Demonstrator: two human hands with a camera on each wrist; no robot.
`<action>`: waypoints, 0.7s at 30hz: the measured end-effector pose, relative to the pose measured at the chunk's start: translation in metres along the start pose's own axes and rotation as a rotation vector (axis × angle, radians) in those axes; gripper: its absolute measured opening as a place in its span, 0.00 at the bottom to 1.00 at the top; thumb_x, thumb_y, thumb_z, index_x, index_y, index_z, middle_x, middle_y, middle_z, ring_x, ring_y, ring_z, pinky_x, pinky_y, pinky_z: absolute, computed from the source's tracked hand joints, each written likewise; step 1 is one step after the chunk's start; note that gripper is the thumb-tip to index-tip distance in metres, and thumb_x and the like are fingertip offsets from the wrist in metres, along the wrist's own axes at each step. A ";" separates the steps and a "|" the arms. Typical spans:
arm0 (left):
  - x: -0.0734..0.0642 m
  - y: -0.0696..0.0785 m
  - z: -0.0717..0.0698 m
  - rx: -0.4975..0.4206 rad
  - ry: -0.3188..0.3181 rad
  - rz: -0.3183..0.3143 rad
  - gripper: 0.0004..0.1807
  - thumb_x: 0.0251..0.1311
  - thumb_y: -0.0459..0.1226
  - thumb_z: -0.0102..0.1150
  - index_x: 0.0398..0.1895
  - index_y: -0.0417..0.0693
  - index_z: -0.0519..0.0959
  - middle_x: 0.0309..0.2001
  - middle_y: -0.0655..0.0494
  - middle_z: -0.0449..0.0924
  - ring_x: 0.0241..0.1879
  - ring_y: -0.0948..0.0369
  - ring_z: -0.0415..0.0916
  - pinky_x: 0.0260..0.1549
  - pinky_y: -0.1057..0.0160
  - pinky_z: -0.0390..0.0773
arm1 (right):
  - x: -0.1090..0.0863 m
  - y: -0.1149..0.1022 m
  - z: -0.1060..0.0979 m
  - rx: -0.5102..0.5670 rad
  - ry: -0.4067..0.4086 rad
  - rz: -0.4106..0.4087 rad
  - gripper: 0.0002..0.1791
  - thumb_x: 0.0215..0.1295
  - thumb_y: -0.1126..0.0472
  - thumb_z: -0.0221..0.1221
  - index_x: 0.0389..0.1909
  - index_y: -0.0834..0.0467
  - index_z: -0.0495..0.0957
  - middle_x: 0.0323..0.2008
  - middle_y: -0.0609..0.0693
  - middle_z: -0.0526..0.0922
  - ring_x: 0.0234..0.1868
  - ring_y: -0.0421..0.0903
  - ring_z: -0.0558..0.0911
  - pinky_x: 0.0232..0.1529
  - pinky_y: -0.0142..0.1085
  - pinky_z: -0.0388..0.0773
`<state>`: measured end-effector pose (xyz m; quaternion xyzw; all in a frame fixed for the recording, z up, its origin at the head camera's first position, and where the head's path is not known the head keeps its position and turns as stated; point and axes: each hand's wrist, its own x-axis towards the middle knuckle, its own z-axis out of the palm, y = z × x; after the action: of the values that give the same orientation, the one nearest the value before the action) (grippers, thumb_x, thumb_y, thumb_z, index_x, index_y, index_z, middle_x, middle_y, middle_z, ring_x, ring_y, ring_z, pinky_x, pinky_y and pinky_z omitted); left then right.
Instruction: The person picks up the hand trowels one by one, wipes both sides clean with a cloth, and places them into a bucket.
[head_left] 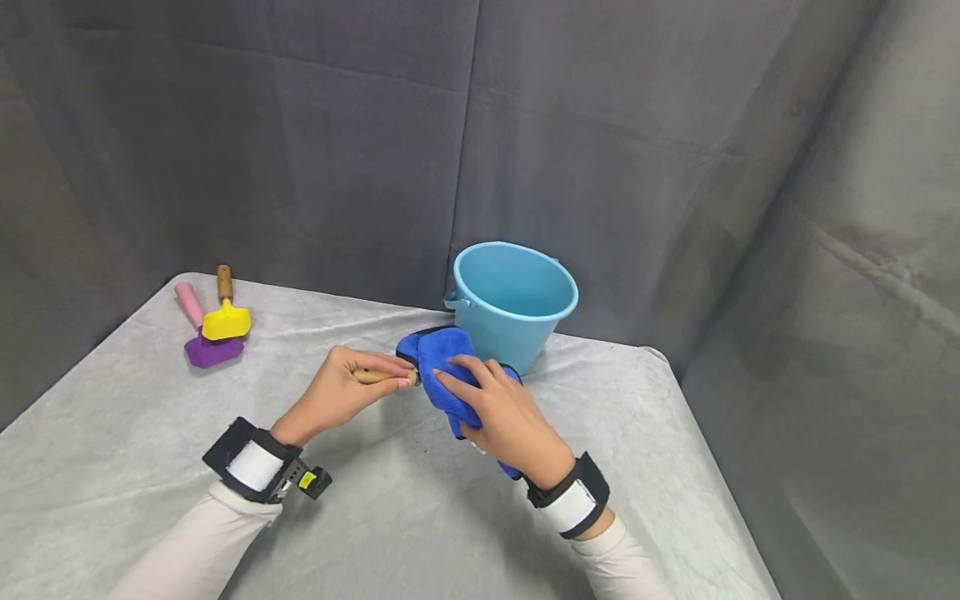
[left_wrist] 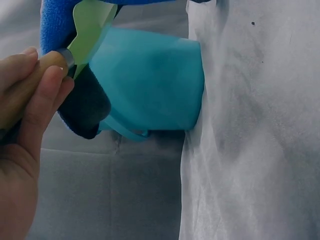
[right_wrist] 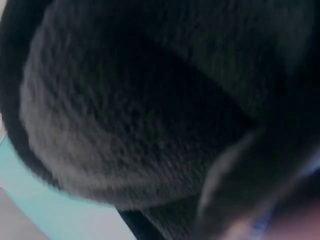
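My left hand [head_left: 337, 396] grips the wooden handle [head_left: 369, 377] of a small garden shovel. In the left wrist view the shovel's light green blade [left_wrist: 91, 27] shows against a blue cloth with black edging. My right hand [head_left: 517, 421] holds this cloth [head_left: 442, 354] bunched over the blade, which the cloth hides in the head view. Part of the cloth [right_wrist: 100, 125] fills the right wrist view, dark and blurred. Just behind the cloth stands a light blue bucket [head_left: 498, 337], upright.
At the table's far left lie a yellow shovel [head_left: 227, 322] with a wooden handle and a purple shovel [head_left: 213, 353] with a pink handle, the yellow one overlapping the purple. A pale cloth covers the table [head_left: 360, 508]. Grey curtains [head_left: 360, 167] hang behind and at both sides.
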<state>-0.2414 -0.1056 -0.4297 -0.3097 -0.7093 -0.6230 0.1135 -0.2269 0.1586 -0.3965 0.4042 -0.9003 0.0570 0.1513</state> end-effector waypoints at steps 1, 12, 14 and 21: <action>0.000 0.000 0.000 0.004 0.003 0.000 0.06 0.58 0.25 0.70 0.38 0.36 0.89 0.45 0.42 0.88 0.47 0.63 0.87 0.42 0.63 0.86 | 0.000 0.000 0.001 -0.006 -0.006 0.007 0.42 0.54 0.58 0.76 0.72 0.46 0.72 0.69 0.53 0.71 0.62 0.54 0.75 0.57 0.52 0.80; 0.000 0.001 -0.005 -0.014 0.012 -0.017 0.07 0.57 0.25 0.70 0.39 0.35 0.89 0.45 0.41 0.88 0.45 0.63 0.87 0.42 0.63 0.86 | 0.000 0.005 -0.003 -0.023 -0.010 0.054 0.41 0.53 0.59 0.77 0.70 0.46 0.74 0.67 0.54 0.73 0.63 0.56 0.75 0.58 0.54 0.79; 0.000 0.000 -0.005 -0.023 0.014 -0.019 0.06 0.57 0.24 0.70 0.38 0.33 0.89 0.45 0.40 0.88 0.44 0.65 0.87 0.41 0.63 0.86 | -0.001 0.006 -0.004 -0.026 -0.011 0.061 0.41 0.53 0.59 0.77 0.70 0.46 0.74 0.66 0.54 0.73 0.63 0.56 0.75 0.57 0.54 0.80; -0.001 0.002 -0.008 -0.022 0.015 -0.060 0.06 0.57 0.25 0.71 0.38 0.35 0.89 0.45 0.41 0.88 0.43 0.64 0.88 0.42 0.63 0.86 | -0.004 0.012 -0.007 -0.016 -0.026 0.083 0.40 0.54 0.60 0.77 0.70 0.47 0.75 0.66 0.55 0.74 0.63 0.57 0.76 0.58 0.54 0.80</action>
<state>-0.2409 -0.1138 -0.4271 -0.2847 -0.7104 -0.6364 0.0965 -0.2320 0.1709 -0.3910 0.3660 -0.9186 0.0507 0.1401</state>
